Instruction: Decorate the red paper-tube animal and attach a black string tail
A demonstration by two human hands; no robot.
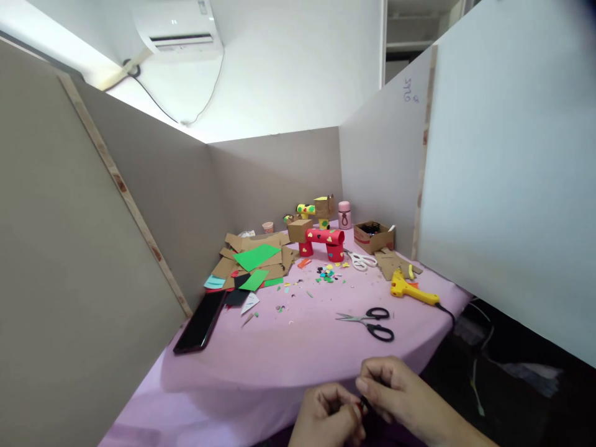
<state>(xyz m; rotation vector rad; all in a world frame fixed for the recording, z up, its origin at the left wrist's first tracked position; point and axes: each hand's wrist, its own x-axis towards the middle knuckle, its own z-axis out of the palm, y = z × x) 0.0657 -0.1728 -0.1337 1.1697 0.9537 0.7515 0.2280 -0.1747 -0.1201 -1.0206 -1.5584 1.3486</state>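
Note:
At the near edge of the table, my left hand (326,417) and my right hand (393,391) meet with fingers closed. Between their fingertips is a small dark and red piece (362,405), mostly covered, so its kind is unclear. Black-handled scissors (367,320) lie partly open just beyond my right hand. Farther back stands a red paper-covered tube figure (326,236) with coloured spots and a cardboard box head (300,231). Small cut paper bits (328,273) are scattered in front of it.
A yellow glue gun (414,290) lies at the right edge, white scissors (361,261) farther back. A phone (201,323) rests at left, near green paper (257,256) on cardboard pieces. Behind are a yellow spotted figure (306,209), a pink bottle (344,217) and a cardboard box (374,238).

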